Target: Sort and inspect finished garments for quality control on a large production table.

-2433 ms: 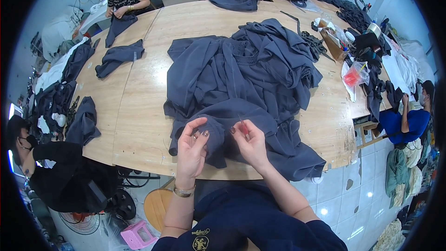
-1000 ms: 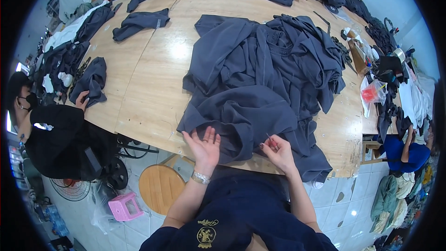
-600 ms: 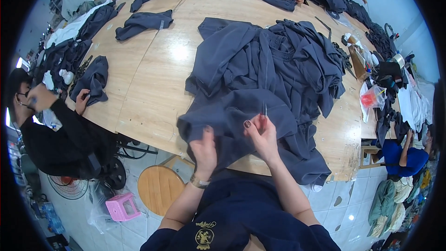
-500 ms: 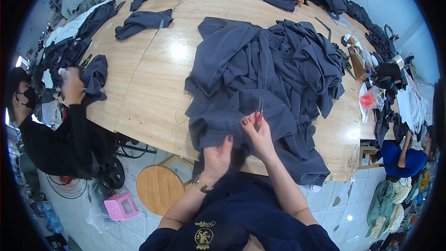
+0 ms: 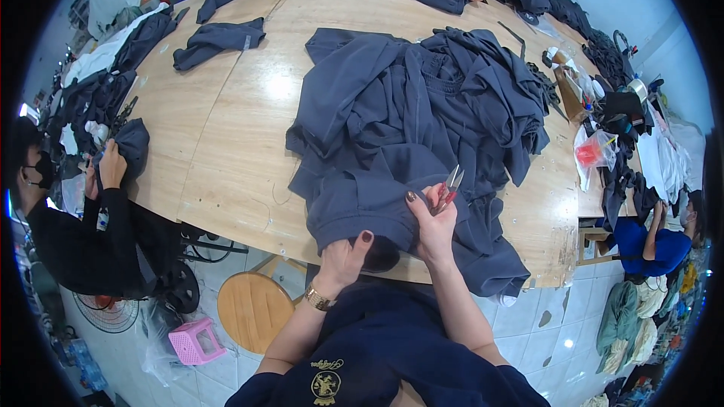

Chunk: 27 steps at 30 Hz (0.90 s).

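Observation:
A dark grey garment (image 5: 354,200) lies at the table's near edge, with a stitched band round its open end. My left hand (image 5: 343,262) grips that end, the fingers tucked inside the cloth and the thumb showing outside. In my right hand (image 5: 436,230) are red-handled thread snips (image 5: 450,190), their blades apart and pointing away from me. The right thumb rests by the garment's band, and some of that hand's fingers are hidden. Behind both hands spreads a heap of dark grey garments (image 5: 422,98), rumpled and overlapping.
Other people sit around the wooden table (image 5: 241,128), handling dark cloth. A round wooden stool (image 5: 256,313) and a pink plastic stool (image 5: 197,341) stand on the floor at left. On the right lies a bag with a red drink (image 5: 592,152).
The garment's band has been turned up and its opening spread. My right hand has moved slightly right with the snips, whose blades now stand apart. The left person's hands have lowered to the cloth.

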Each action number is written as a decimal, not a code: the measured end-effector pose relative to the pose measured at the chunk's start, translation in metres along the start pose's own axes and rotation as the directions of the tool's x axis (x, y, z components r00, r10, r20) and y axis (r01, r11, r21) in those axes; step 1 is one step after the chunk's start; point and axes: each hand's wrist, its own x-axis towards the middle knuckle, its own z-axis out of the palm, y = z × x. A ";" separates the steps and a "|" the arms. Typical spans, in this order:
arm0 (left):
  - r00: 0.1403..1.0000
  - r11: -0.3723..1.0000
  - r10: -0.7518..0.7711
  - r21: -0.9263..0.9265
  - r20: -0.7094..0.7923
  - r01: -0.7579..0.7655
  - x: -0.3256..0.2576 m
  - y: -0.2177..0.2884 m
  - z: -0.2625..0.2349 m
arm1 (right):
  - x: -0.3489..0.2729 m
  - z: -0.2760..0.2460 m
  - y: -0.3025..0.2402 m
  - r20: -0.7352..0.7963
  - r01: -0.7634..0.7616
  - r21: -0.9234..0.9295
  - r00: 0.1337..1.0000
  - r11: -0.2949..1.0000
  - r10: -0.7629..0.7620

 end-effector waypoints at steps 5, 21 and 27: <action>0.929 0.905 -0.367 -0.210 0.054 0.370 0.027 -0.012 -0.014 | 0.010 -0.002 0.006 -0.017 -0.037 0.134 0.999 0.990 0.040; 0.886 0.330 -0.463 -0.928 -0.001 0.171 0.028 -0.027 -0.063 | -0.026 -0.016 0.056 0.462 0.396 -0.855 0.875 0.335 0.144; 0.907 0.668 -0.309 -0.744 -0.285 -0.006 0.021 -0.049 -0.069 | 0.000 -0.011 0.007 0.183 0.385 -0.761 0.900 0.522 -0.397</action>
